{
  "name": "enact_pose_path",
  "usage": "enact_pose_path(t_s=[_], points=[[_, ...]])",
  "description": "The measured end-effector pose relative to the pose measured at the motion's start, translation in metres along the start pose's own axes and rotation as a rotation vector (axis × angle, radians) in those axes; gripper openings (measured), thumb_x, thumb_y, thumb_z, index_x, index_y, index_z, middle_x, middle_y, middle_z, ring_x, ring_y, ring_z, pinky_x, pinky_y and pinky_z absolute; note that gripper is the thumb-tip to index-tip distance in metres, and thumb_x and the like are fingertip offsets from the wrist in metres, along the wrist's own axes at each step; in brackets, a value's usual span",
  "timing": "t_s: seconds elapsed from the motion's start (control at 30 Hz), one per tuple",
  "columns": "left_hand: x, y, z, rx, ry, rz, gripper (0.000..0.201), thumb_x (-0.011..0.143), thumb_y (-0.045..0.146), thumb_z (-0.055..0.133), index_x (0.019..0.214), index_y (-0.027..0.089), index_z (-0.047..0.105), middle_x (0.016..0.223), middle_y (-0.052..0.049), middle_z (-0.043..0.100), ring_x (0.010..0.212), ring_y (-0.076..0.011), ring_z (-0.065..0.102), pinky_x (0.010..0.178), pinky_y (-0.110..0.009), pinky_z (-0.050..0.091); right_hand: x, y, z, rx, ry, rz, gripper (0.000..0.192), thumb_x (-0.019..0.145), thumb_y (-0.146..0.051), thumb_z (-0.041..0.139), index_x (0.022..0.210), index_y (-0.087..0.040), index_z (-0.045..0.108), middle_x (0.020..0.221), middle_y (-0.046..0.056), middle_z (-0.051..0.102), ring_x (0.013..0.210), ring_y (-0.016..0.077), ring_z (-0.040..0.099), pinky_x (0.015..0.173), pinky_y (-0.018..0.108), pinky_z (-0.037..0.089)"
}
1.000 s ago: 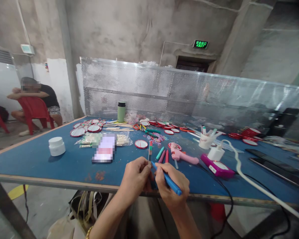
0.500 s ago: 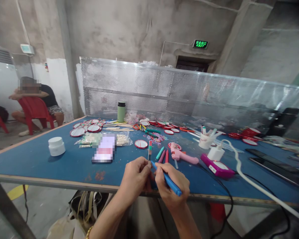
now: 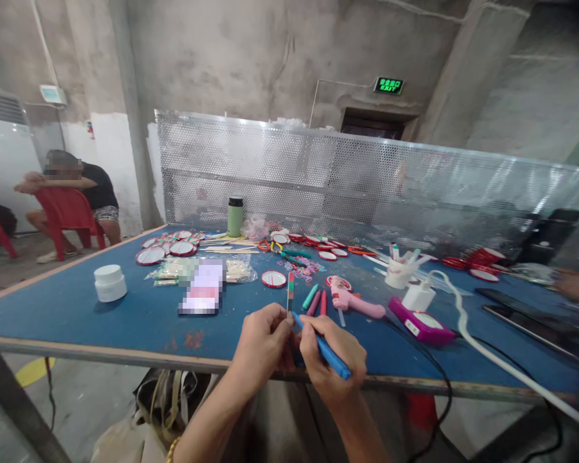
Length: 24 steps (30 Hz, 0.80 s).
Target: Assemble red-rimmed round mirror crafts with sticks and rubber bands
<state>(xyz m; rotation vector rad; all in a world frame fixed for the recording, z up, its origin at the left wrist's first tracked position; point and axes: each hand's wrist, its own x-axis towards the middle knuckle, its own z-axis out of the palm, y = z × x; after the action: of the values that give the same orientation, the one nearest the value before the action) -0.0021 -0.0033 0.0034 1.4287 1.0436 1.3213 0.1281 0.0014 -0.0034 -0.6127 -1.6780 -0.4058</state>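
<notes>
Hands meet just past the near edge of the blue table (image 3: pixel 77 315): my left hand (image 3: pixel 263 341) pinches a thin striped stick (image 3: pixel 290 290) upright, and my right hand (image 3: pixel 335 360) grips a blue marker (image 3: pixel 324 347) whose tip touches the stick. Bare tabletop lies to the left; loose markers (image 3: pixel 316 301), a pink glue gun (image 3: pixel 350 299) and a black cable (image 3: pixel 429 366) crowd ahead and right. Fingers hide the stick's lower end.

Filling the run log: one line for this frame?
left hand: holds striped stick | right hand: blue marker, tip at stick | over table edge
</notes>
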Motion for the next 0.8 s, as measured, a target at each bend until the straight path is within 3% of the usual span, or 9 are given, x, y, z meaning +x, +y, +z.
enact_pose_path(t_s=[0.23, 0.43, 0.57, 0.8], points=[[0.0007, -0.002, 0.0005, -0.032, -0.004, -0.018, 0.027, 0.083, 0.043, 0.054, 0.068, 0.02, 0.049, 0.047, 0.007, 0.047, 0.035, -0.0124, 0.053, 0.035, -0.02, 0.038, -0.0007, 0.0012, 0.0006, -0.001, 0.0, 0.004, 0.013, 0.089, -0.009, 0.056, 0.089, -0.017, 0.066, 0.071, 0.002, 0.072, 0.062, 0.0126, 0.069, 0.064, 0.023, 0.052], [0.0006, 0.0004, -0.0001, 0.008, 0.012, 0.001, 0.024, 0.082, 0.037, 0.052, 0.067, 0.02, 0.05, 0.053, 0.003, 0.059, 0.037, -0.0114, 0.053, 0.037, -0.02, 0.037, -0.0029, 0.0013, 0.0008, 0.003, -0.011, 0.001, 0.013, 0.088, -0.009, 0.057, 0.089, -0.017, 0.066, 0.072, 0.002, 0.073, 0.064, 0.0131, 0.07, 0.066, 0.023, 0.053], [-0.0001, 0.0008, -0.0011, 0.049, 0.037, 0.029, 0.021, 0.081, 0.033, 0.052, 0.065, 0.02, 0.049, 0.049, 0.004, 0.056, 0.038, -0.0116, 0.054, 0.039, -0.019, 0.037, -0.0049, 0.0014, 0.0005, 0.022, -0.026, 0.004, 0.013, 0.088, -0.009, 0.058, 0.091, -0.017, 0.067, 0.075, 0.002, 0.073, 0.068, 0.0137, 0.071, 0.069, 0.024, 0.054], [-0.0002, -0.0025, 0.0003, -0.019, -0.009, -0.008, 0.025, 0.083, 0.041, 0.052, 0.069, 0.021, 0.049, 0.047, 0.005, 0.053, 0.035, -0.0139, 0.054, 0.036, -0.021, 0.04, -0.0024, 0.0019, 0.0012, 0.005, -0.017, 0.02, 0.013, 0.089, -0.01, 0.056, 0.088, -0.017, 0.066, 0.07, 0.001, 0.071, 0.06, 0.0129, 0.069, 0.062, 0.023, 0.052]])
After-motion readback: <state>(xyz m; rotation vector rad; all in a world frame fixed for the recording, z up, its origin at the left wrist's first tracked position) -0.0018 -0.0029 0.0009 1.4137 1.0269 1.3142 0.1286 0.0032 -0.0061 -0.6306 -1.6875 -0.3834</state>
